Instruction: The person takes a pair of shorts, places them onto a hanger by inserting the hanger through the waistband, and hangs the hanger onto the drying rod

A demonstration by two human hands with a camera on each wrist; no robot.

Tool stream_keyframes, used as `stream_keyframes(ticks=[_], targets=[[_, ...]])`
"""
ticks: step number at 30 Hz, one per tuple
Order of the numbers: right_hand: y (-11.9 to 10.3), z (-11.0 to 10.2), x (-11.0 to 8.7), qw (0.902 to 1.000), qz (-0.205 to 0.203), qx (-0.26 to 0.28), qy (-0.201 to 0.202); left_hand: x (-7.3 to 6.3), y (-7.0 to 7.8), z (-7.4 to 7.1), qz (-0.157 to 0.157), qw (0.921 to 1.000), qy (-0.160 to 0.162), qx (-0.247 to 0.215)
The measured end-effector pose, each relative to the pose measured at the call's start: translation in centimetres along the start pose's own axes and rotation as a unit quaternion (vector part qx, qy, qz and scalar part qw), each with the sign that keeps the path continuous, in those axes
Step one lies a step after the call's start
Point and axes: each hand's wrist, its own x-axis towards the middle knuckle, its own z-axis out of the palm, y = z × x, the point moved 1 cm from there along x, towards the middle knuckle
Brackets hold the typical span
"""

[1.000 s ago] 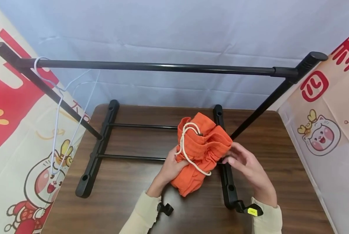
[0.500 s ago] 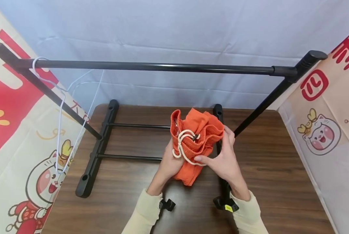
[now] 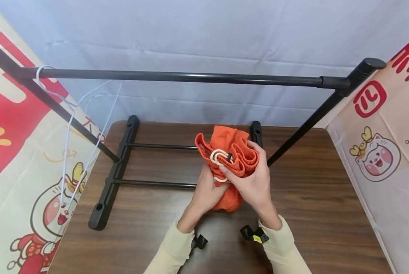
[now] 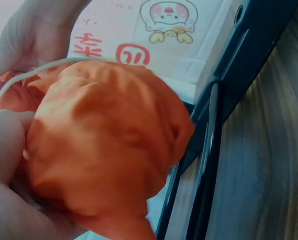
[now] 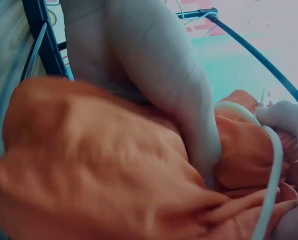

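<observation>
Both hands grip a bundled orange drawstring garment [image 3: 227, 134] above the wooden table, near the rack's right foot. My left hand [image 3: 207, 192] holds it from the left, thumb across its front. From the right, my right hand [image 3: 257, 186] grips the gathered, elastic-looking waistband, with its thumb by the cream drawstring [image 3: 219, 153]. The folded lower part of the garment [image 4: 109, 140] bulges out beyond the hands in the left wrist view. In the right wrist view the cloth [image 5: 89, 160] fills the foreground, and the left thumb presses into it. Fingers behind the bundle are hidden.
A black rack stands on the wooden table [image 3: 328, 198]; its top bar [image 3: 190, 77] crosses beyond the hands. A white hanger [image 3: 66, 152] hangs at the bar's left end. Two thin lower rods [image 3: 156, 184] join the feet. Printed cloths hang at both sides, a pale sheet behind.
My right hand has come in from beside the garment and now grips its right side. The waistband has bunched and turned upward, and the bundle has shifted slightly. The rack and hanger stay in place.
</observation>
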Motion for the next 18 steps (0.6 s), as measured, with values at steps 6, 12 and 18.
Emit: stream_keyframes(ticks=[6,12,18], targets=[[-0.3,-0.1,0.8,0.9980,-0.061,-0.003,0.016,0.4,0.0,-0.5,-0.036,0.9987,0.008,-0.035],[-1.1,-0.8,2.2,0.9917,-0.120,0.015,0.044,1.3,0.3,-1.5,-0.017,0.9975,0.038,-0.057],[-2.7,-1.3,2.7,0.9889,-0.121,0.054,0.068,1.5,0.1,-1.9,-0.002,0.9984,0.027,-0.051]])
